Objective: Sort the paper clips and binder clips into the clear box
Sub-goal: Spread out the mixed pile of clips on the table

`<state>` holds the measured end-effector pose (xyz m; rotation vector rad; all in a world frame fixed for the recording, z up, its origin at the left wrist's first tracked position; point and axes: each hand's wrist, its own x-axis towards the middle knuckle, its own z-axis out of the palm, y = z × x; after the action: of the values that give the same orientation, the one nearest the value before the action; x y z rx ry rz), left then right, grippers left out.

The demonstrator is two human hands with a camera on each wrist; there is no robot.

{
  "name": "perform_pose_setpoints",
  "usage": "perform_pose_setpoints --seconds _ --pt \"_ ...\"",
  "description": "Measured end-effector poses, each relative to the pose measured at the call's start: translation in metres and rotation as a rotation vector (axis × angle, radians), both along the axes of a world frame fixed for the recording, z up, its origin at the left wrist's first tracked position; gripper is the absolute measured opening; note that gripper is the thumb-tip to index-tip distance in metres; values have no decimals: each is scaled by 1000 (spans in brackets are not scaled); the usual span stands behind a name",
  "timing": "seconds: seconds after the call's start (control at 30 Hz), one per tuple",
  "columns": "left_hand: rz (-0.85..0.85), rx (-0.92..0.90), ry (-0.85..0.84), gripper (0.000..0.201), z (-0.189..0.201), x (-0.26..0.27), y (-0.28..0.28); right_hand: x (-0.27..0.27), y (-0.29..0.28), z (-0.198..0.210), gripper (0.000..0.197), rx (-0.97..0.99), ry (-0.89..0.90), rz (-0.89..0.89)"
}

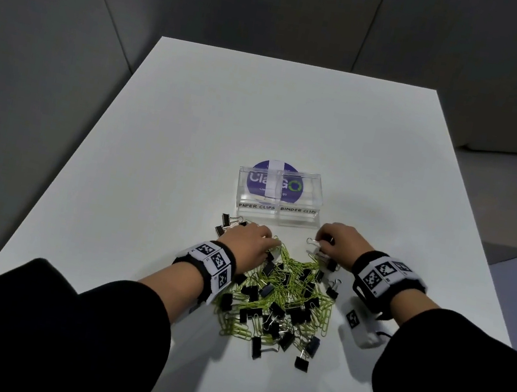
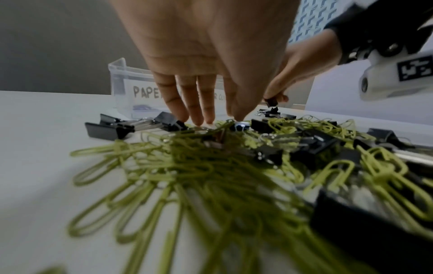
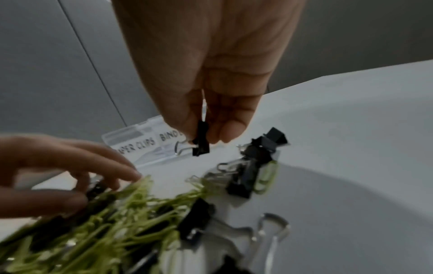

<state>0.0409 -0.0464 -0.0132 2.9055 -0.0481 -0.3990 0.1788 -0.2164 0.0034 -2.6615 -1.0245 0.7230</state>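
So the right hand [image 3: 206, 103] has a small black binder clip with silver wire handles [image 3: 200, 140] pinched between thumb and fingertips, lifted just off the white tabletop [image 1: 195, 118]. The clip hangs with its black body pointing down and its long axis roughly vertical, wire loops sticking out to the side. What matters for the next move, I'd say: the clear plastic two-compartment box [image 1: 279, 195] sits just beyond those fingers, and its right half, labelled BINDER CLIPS, is the one nearer this hand. Short hop forward and up over the front wall, I reckon.

The left hand [image 1: 248, 243] is down on the far edge of the pile, fingers fairly straight and close together, tips touching the tangle of lime-green wire paper clips [image 1: 283, 288]. Can't tell if it's actually got hold of one yet. The PAPER CLIPS half is on its side of the box, so that fits.

Both compartments look empty from here, as far as I can see. The pile itself is a mess, green clips interlocked with black binder clips, so I'd expect some to come up in clumps.
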Motion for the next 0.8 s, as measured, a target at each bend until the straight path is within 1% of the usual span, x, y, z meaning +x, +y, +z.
perform_pose_setpoints --seconds 0.07,0.2,0.4,0.47,0.57,0.67,0.73,0.8 --pt "-6 2 28 41 -3 -1 -1 -1 0 2 23 24 -18 7" --pt "-11 -9 17 36 -6 -4 2 17 -14 2 25 17 -127 -136" --pt "26 -53 -4 36 -10 -8 6 25 -26 -5 24 -73 -151 -231" --pt "21 -47 -3 37 -11 -10 8 26 -25 -6 25 -89 -128 -272" --pt "20 -34 -15 37 -12 -14 8 22 -18 -9 25 -68 -69 -259" --pt "28 -25 -16 38 -12 -15 10 19 -10 -9 28 37 -8 -265" --pt "35 -26 -15 39 -11 -16 11 19 -8 -6 31 62 -36 -262" --pt "48 -36 -18 39 -11 -18 12 19 -10 -3 32 0 -94 -203"
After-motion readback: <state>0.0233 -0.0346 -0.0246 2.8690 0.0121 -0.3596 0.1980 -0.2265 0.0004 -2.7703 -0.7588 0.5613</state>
